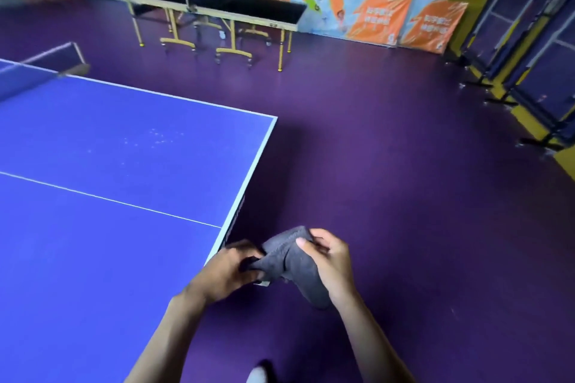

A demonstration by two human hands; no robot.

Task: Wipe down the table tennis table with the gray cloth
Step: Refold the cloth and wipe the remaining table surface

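Observation:
The blue table tennis table [118,165] fills the left of the head view, with a white centre line and faint pale specks near its far right part. Its net [37,71] crosses at the far left. Just off the table's near end edge, over the purple floor, a crumpled gray cloth [292,261] hangs between both hands. My left hand [227,274] grips the cloth's left end with curled fingers. My right hand [329,261] holds its right side, thumb pressed on top. A fold of cloth droops below my right wrist.
Purple floor [389,180] stretches to the right of the table. Two dark tables on yellow wheeled frames [236,9] stand at the back by an orange-and-blue banner wall. Folded blue tables [529,40] line the right side. A shoe tip [258,375] shows at the bottom.

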